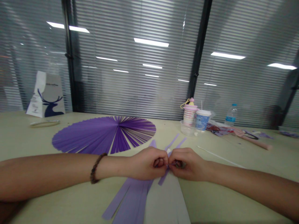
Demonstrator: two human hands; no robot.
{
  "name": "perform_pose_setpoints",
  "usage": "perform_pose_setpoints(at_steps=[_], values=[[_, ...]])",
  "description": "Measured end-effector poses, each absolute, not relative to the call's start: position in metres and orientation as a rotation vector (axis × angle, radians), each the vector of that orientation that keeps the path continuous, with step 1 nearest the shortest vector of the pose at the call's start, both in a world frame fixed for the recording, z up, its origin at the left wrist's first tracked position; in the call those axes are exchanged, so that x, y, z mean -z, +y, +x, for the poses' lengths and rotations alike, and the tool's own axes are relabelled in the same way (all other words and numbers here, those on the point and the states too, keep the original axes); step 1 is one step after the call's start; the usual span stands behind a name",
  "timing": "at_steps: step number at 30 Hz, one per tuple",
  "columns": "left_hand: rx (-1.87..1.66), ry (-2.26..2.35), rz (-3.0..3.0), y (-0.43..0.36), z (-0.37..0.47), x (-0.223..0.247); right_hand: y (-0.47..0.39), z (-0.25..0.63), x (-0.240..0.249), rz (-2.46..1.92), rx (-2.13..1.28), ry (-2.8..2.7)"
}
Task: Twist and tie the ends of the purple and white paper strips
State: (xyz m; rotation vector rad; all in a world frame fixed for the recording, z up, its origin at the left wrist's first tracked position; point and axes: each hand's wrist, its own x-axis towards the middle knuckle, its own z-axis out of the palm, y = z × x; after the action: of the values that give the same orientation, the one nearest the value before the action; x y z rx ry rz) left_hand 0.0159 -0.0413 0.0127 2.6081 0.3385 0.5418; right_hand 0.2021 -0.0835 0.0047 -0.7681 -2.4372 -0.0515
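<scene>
My left hand [149,163] and my right hand [187,164] meet knuckle to knuckle low in the middle of the view. Each is closed in a pinch on a thin purple paper strip [164,178], whose ends stick out above and below the fingers. Beneath the hands, light purple paper strips [134,199] and white paper strips [166,202] fan out toward me. Their upper ends are mostly covered by my hands. Behind my left forearm lies a large round fan of dark purple paper strips [93,135], spread flat on the table.
At the back right stand a pink-lidded cup [190,115], a blue patterned cup [202,120], a clear plastic tub [187,129] and a water bottle [230,115]. A thin white stick [219,155] lies behind my right forearm. A paper bag [48,95] stands back left on the table [58,199].
</scene>
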Motion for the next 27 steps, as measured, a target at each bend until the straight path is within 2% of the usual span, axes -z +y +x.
perform_pose_setpoints(at_steps=[27], values=[[-0.555,0.341,2.654,-0.0412,0.0155,-0.0125,-0.0837,0.2011,-0.0051,-0.756,0.068,-2.45]])
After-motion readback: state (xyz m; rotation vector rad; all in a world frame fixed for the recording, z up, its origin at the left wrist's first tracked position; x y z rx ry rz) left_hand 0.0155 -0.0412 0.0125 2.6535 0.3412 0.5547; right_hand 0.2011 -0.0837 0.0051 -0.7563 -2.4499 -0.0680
